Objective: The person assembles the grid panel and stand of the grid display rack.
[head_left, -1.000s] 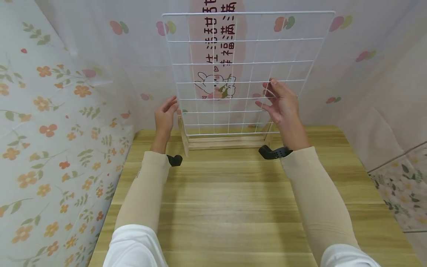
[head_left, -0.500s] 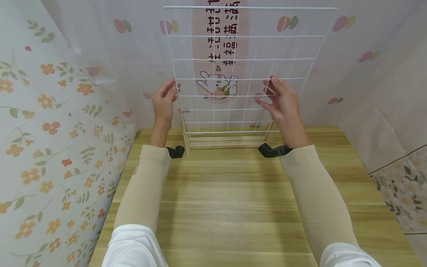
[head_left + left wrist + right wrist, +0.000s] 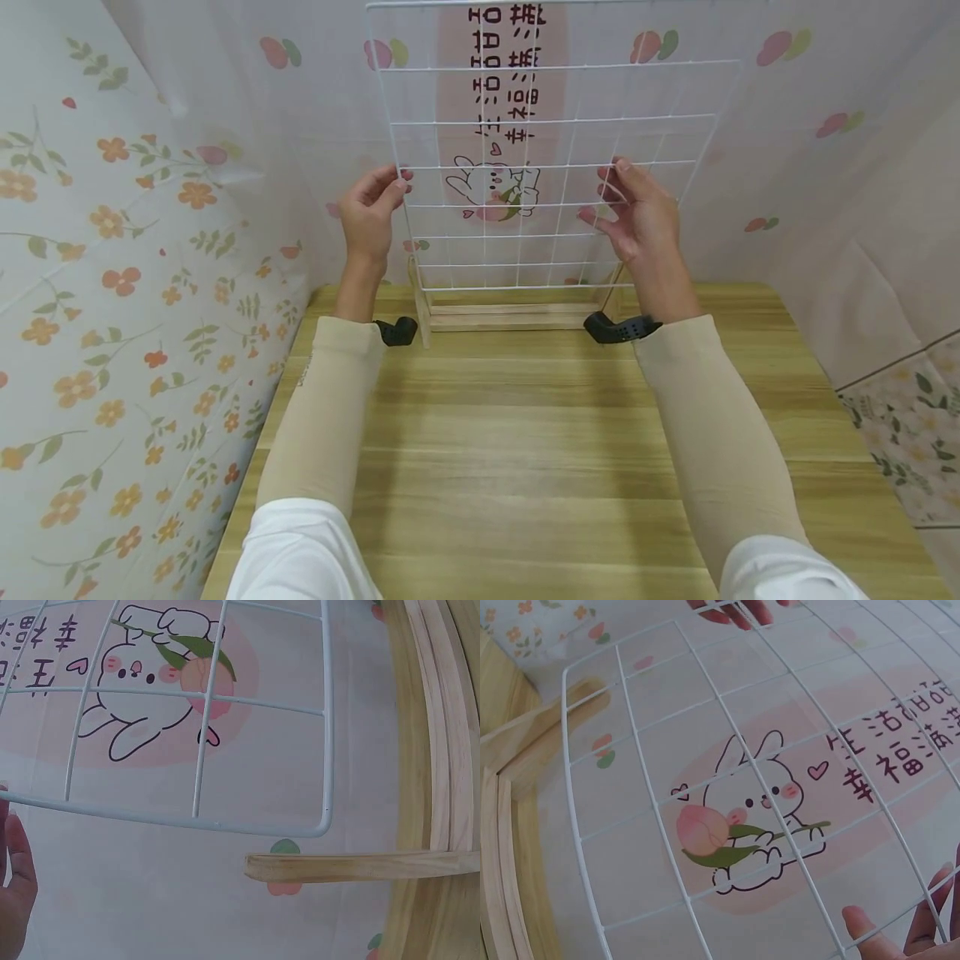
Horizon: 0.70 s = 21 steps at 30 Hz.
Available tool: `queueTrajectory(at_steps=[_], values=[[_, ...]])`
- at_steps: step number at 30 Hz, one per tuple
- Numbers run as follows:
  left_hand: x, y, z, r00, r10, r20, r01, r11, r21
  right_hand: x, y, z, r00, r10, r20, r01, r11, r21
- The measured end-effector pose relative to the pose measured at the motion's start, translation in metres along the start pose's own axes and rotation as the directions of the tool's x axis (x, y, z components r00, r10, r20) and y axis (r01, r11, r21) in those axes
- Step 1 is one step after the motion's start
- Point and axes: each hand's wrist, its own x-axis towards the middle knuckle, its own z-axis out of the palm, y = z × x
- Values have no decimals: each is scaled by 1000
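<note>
A white wire grid panel (image 3: 517, 166) stands upright, leaning slightly back, over a low wooden stand (image 3: 517, 318). My left hand (image 3: 367, 221) pinches its left side wire about halfway up. On the other side, my right hand (image 3: 648, 217) holds the mesh inside the right edge, its fingers around the wires. In the left wrist view, a gap separates the panel's bottom wire (image 3: 328, 750) from the stand's slats (image 3: 450, 735), and a rounded wooden upright (image 3: 337, 867) projects beside the panel's corner. The right wrist view shows my right fingers (image 3: 862, 930) at the wires, partly cut off.
The stand sits near the back edge of a wood-grain table (image 3: 510, 467). Behind it hangs a pale cloth (image 3: 300, 125) printed with a rabbit, fruit shapes and lettering. A flowered cloth (image 3: 142, 350) borders the left side. Black wrist cameras (image 3: 397, 332) hang inside both wrists.
My left hand has moved up and taken hold of the panel's left side wire. The panel has risen slightly above the stand. My right hand keeps its grip.
</note>
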Motion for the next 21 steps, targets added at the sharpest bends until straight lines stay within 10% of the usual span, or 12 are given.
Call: queueTrajectory(at_steps=[21], values=[[5, 8, 0, 999, -19, 42, 13, 990, 138, 2, 2, 6, 1000, 9, -13, -9, 1000, -16]])
